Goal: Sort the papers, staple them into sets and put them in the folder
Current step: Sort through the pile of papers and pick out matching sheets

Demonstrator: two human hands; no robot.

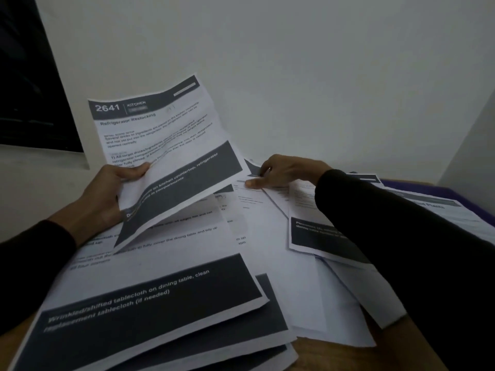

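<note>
White sheets with dark printed bands cover the counter [321, 352], whose brown top shows only at the near edge. Nearest lies the tablecloth sheet [150, 298], fanned over others beneath it, likely a loose pile not yet sorted. Just beyond, toward the left edge, the left hand [107, 194] grips the refrigerator sheet [163, 156] by its side, thumb on the printed face and fingers behind. It holds the page lifted off the pile and tilted toward the head, probably so its heading can be read and its set decided. Further back, near the middle of the far edge, the right hand [284, 171] reaches across the spread with its fingers curled onto the top edge of a flat sheet [257, 210]; it seems to pinch that edge to draw the page out, though the grip is partly hidden. A purple surface [455, 195] shows at the far right corner, possibly the folder. No stapler is visible.
</note>
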